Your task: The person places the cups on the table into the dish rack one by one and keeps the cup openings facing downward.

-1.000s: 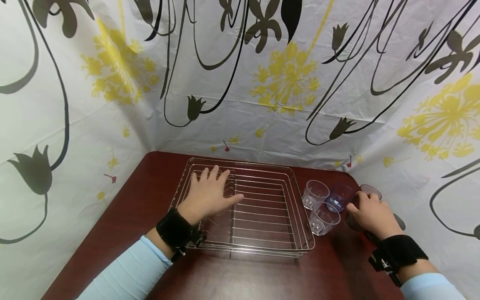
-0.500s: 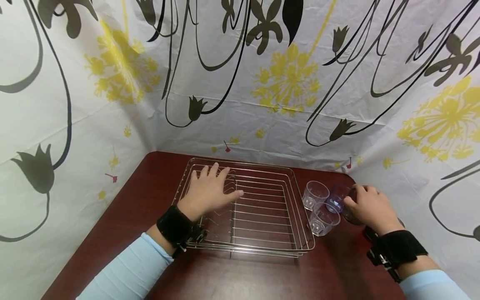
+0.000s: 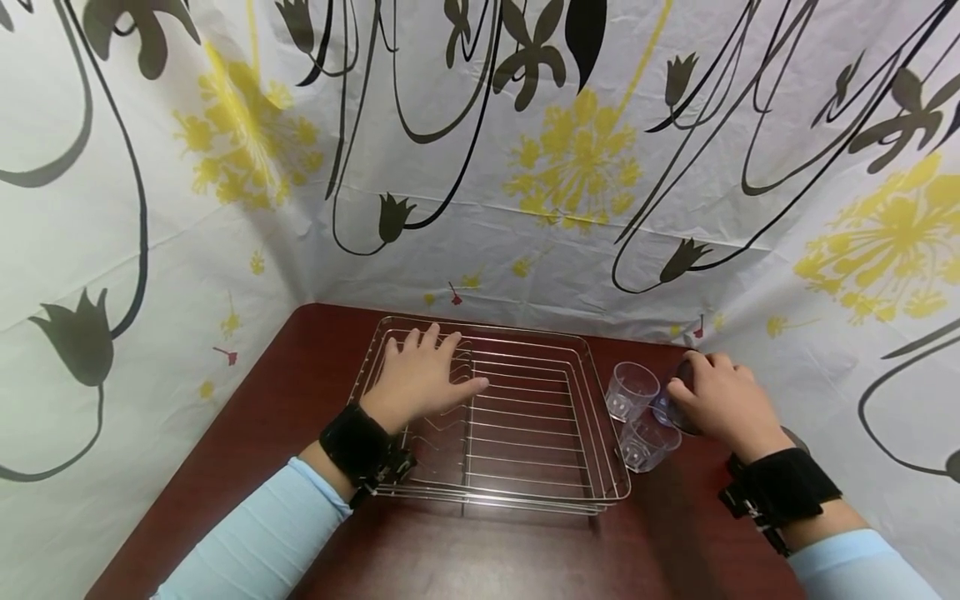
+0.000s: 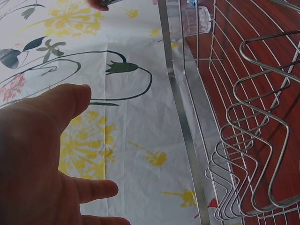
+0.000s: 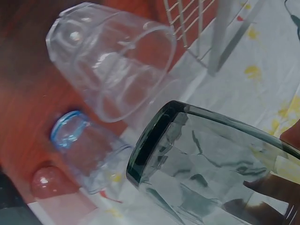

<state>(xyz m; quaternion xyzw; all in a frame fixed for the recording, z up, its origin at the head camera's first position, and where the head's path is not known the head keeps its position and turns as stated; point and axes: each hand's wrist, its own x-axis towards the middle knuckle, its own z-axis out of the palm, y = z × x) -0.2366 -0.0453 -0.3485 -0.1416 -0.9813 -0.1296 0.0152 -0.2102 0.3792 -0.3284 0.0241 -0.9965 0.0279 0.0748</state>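
Observation:
My right hand (image 3: 727,400) grips a smoky grey drinking glass (image 5: 201,164), its thick base pointing away from the fingers in the right wrist view. In the head view this glass mostly hides behind the hand and overlaps a blue-tinted glass (image 3: 662,410). Two clear glasses (image 3: 632,387) stand left of it, beside a wire dish rack (image 3: 525,502). Over the rack's left part is my left hand (image 3: 420,375), fingers spread and holding nothing. The left wrist view shows its thumb and fingers beside the rack's wavy wire dividers (image 4: 262,112).
A pinkish-red glass (image 5: 49,183) stands near the blue one in the right wrist view. Something dark (image 3: 795,437) shows partly behind the right wrist. The reddish-brown table (image 3: 247,417) meets a flower-printed sheet (image 3: 465,233) at its back and sides.
The right hand has moved left and toward the back with the grey glass, now covering more of the blue glass. The left hand has stayed nearly still over the rack.

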